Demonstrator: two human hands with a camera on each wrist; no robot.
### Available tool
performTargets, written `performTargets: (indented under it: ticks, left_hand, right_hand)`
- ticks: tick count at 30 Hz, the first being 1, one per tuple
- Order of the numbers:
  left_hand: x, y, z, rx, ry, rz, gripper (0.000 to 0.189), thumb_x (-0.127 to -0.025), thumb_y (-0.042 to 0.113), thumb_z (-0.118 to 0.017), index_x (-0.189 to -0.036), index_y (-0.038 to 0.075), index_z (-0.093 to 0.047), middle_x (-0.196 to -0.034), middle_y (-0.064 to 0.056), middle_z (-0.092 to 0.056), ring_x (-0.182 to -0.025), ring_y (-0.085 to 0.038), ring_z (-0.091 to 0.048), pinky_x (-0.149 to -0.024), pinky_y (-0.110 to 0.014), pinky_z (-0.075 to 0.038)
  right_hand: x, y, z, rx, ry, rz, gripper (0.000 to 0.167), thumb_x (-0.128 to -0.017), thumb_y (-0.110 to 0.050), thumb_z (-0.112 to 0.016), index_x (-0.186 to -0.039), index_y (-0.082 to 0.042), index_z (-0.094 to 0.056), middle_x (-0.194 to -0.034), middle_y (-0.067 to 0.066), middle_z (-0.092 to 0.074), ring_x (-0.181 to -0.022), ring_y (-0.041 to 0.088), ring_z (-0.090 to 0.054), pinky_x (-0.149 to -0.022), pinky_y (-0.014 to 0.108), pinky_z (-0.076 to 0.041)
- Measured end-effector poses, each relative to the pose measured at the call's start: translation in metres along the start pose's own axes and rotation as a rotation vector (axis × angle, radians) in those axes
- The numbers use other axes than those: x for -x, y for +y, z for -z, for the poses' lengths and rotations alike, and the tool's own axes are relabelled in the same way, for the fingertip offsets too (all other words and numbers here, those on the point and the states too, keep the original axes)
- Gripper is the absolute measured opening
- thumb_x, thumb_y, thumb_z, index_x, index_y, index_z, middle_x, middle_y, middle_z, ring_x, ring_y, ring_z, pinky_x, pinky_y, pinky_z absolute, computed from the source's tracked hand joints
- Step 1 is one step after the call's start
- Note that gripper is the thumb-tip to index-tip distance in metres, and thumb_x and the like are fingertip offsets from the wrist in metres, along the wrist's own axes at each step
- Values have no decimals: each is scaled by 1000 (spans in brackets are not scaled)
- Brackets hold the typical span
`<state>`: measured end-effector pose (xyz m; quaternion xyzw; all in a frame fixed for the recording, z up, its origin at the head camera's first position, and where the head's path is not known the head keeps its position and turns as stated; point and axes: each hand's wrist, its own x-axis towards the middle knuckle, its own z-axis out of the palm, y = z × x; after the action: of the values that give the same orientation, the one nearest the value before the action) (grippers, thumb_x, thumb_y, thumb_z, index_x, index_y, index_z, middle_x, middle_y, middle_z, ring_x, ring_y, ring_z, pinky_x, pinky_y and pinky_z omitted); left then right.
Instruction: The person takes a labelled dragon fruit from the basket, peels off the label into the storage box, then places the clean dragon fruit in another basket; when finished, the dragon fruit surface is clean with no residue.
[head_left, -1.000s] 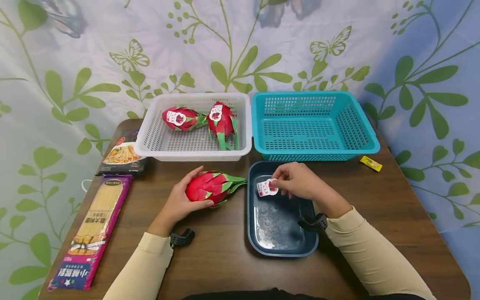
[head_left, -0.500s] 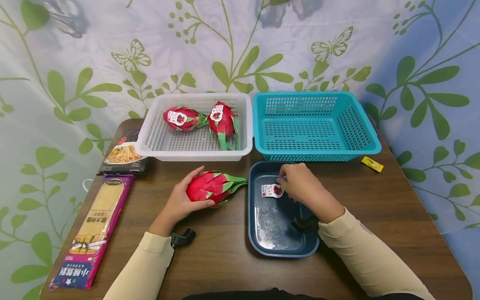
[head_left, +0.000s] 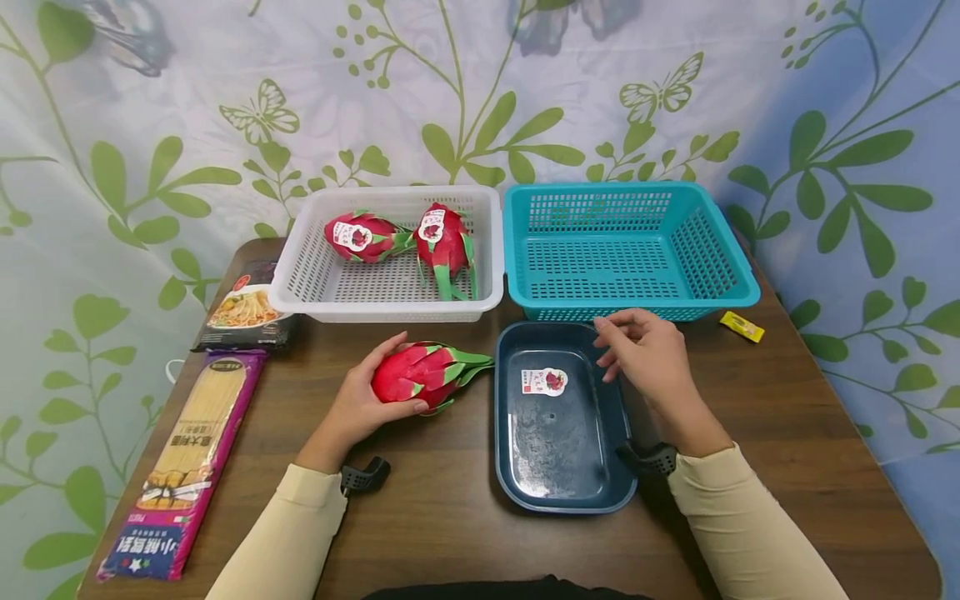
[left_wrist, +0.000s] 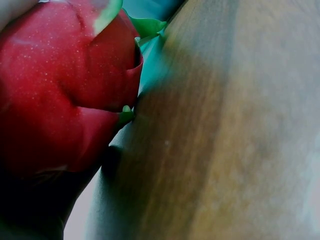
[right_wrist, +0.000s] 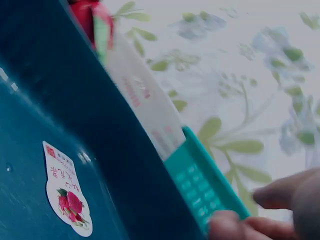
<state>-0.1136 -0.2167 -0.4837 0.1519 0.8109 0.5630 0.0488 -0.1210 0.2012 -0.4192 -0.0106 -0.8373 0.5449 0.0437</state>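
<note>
On the table, my left hand (head_left: 358, 402) holds a red dragon fruit (head_left: 415, 375) from its left side, thumb in front and fingers behind. The fruit's green leaf tips point right, reaching the wall of a dark blue tray (head_left: 564, 471). Inside that tray lies a white label (head_left: 545, 382) with a dragon fruit picture, also seen as a label (right_wrist: 67, 195) in the right wrist view. My right hand (head_left: 651, 354) is over the tray's upper right rim, fingers loosely bent and holding nothing. The left wrist view shows the dragon fruit (left_wrist: 65, 95) close up.
Two labelled dragon fruits, one on the left (head_left: 378, 247) and one on the right (head_left: 442, 250), lie in a white basket (head_left: 300, 287). Beside it stands a turquoise basket (head_left: 600, 267). A noodle pack (head_left: 247, 308), a pasta pack (head_left: 187, 458) and a small yellow packet (head_left: 742, 326) lie around.
My right hand has let go of the label, which now lies flat in the dark blue tray, and has moved up and right. My left hand and its dragon fruit stay put.
</note>
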Motion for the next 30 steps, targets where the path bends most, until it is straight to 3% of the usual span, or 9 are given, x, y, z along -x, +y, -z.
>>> performTargets:
  ticks: [4, 8, 11, 16, 24, 30]
  left_hand:
    - [-1, 1, 0, -3, -1, 11, 100, -77, 11, -94, -161, 17, -41, -152, -4, -52, -135, -29, -49, -101, -48, -52]
    - [-1, 5, -1, -8, -4, 23, 99, -77, 8, -93, -161, 16, -41, -152, -9, -52, -134, -31, -49, -101, -43, -52]
    - [1, 18, -1, 1, -8, 23, 97, -78, 7, -92, -160, 14, -42, -151, -12, -53, -134, -33, -50, -101, -41, -51]
    - [5, 38, 0, 21, -13, 21, 93, -80, 9, -90, -160, 12, -42, -151, -12, -52, -135, -33, -48, -102, -43, -51]
    - [5, 38, 1, 24, -18, 27, 93, -80, 10, -90, -160, 13, -42, -152, -10, -52, -135, -32, -48, -102, -45, -51]
    - [0, 15, 0, 13, -16, 31, 96, -78, 8, -91, -160, 11, -41, -152, -11, -51, -135, -33, -47, -100, -44, -52]
  right_hand:
    - [-5, 15, 9, -305, 101, -121, 51, -102, -37, -73, -112, 12, -63, -83, 18, -68, -59, 21, -65, -51, 33, -59]
    - [-11, 25, 13, -546, 131, -231, 50, -100, -38, -74, -109, 8, -56, -82, 10, -63, -61, 16, -60, -51, 27, -56]
    - [-15, 31, 15, -734, 145, -267, 42, -101, -32, -74, -111, 3, -53, -86, 8, -63, -69, 17, -62, -59, 27, -59]
    - [-20, 35, 16, -1072, 154, -251, 28, -103, -13, -71, -117, 4, -53, -98, 15, -66, -88, 24, -67, -83, 33, -61]
    - [-22, 36, 17, -1340, 159, -214, 13, -103, 1, -65, -104, 3, -53, -104, 20, -64, -99, 29, -67, -98, 37, -55]
    - [-23, 37, 16, -1415, 195, -220, 16, -101, 6, -66, -93, 2, -53, -100, 18, -63, -97, 28, -67, -95, 35, -56]
